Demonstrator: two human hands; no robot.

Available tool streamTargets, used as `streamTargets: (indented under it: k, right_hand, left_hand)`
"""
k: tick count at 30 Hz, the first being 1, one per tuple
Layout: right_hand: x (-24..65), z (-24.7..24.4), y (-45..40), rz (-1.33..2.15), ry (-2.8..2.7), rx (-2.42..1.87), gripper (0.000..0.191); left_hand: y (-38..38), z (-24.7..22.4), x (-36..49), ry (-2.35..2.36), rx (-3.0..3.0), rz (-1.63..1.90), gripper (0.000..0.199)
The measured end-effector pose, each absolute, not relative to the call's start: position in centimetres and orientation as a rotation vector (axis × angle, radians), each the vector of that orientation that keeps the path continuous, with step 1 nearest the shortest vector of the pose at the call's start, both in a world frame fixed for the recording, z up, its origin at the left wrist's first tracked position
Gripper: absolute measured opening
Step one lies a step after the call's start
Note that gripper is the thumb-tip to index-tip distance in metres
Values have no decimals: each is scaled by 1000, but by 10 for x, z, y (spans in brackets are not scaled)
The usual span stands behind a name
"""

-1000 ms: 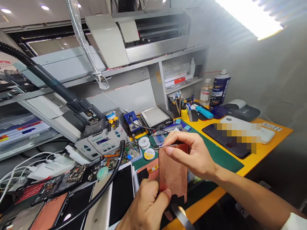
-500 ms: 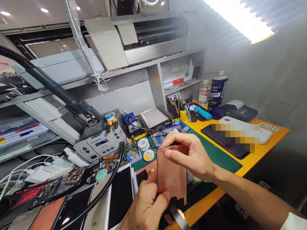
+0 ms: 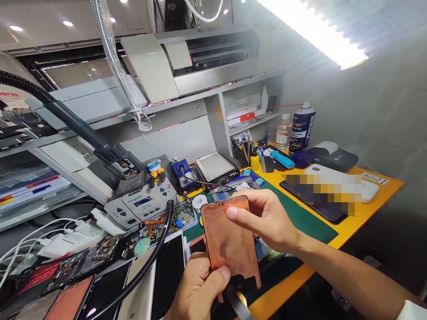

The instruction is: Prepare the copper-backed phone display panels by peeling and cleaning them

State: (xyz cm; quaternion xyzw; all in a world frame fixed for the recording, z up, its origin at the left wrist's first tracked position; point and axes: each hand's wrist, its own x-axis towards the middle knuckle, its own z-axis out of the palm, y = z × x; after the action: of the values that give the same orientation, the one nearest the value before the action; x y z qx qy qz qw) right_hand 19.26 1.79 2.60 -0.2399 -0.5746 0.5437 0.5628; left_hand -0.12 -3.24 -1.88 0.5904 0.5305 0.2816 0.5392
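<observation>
A copper-coloured phone screen panel [image 3: 230, 244] is held up between both hands over the green mat, its coppery back facing me. My left hand [image 3: 203, 282] grips its lower left edge, thumb on the coppery face. The thumb of my right hand [image 3: 267, 218] lies on the upper right of the panel, with the fingers behind it, partly hidden. From the panel's bottom edge hangs a dark flex cable [image 3: 237, 303]. Another coppery piece [image 3: 197, 245] lies behind my left hand, mostly covered.
Phones and a white-framed screen [image 3: 168, 271] lie at the left. A rework station [image 3: 143, 204] with a black hose stands behind them. A dark phone [image 3: 313, 202], a white phone and a spray can [image 3: 302, 129] are at the right. A lamp [image 3: 320, 31] hangs above.
The panel has turned to face me more squarely, and its top has swung left. My left hand has shifted slightly left and down. The camera view has tilted a little.
</observation>
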Motion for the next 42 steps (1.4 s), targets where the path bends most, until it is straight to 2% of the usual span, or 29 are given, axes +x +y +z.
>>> streamTargets:
  k: [9, 19, 25, 29, 36, 42]
  right_hand:
    - [193, 29, 18, 1245, -1387, -563, 40]
    - [192, 27, 18, 1311, -1338, -615, 33]
    - [192, 25, 21, 1356, -1338, -583, 30]
    - [193, 21, 28, 1352, -1342, -631, 37]
    - [191, 10, 44, 1597, -1232, -626, 39]
    - [192, 5, 58, 1670, -1287, -615, 38]
  left_hand:
    - [-34, -20, -1, 1250, 1323, 687, 52]
    - [-32, -28, -2, 1150, 1148, 801, 49]
    - [-34, -20, -4, 804, 1100, 809, 37]
    - [-37, -11, 3, 946, 1229, 799, 48]
    - [-28, -10, 10, 987, 1187, 833, 40]
    - [-13, -16, 2, 1018, 1088, 1021, 37]
